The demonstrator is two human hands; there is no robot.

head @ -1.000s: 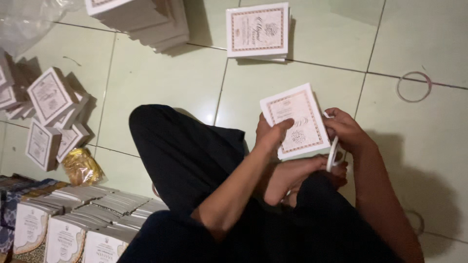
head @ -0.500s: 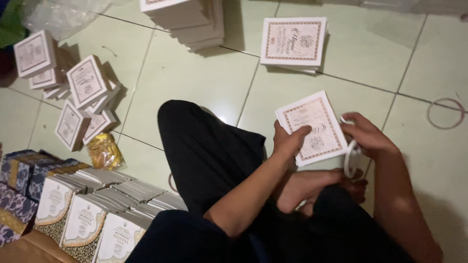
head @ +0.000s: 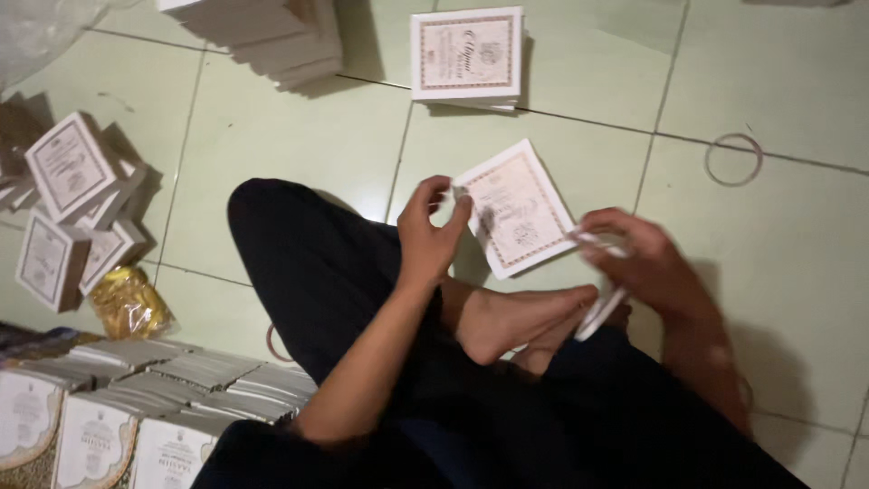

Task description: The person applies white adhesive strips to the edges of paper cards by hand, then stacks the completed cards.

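I sit cross-legged on a pale green tiled floor, in dark trousers, with a bare foot [head: 520, 317] showing. A white square card [head: 520, 213] with an ornate brown border hangs tilted above my legs. My left hand [head: 430, 231] pinches its left corner between thumb and fingers. My right hand [head: 647, 267] grips the card's right edge and also has a white band [head: 599, 312] looped around its fingers.
A stack of the same cards [head: 466, 54] lies ahead, and a bigger stack [head: 272, 36] sits at the top left. Tumbled piles [head: 72, 172] and a gold wrapper [head: 127, 303] are on the left, packed rows [head: 136, 398] at the lower left. A loose band [head: 733, 158] lies on the right.
My left hand has slid off the card's face to pinch its left corner. The card has tilted and dropped slightly. My right hand has shifted right with the band.
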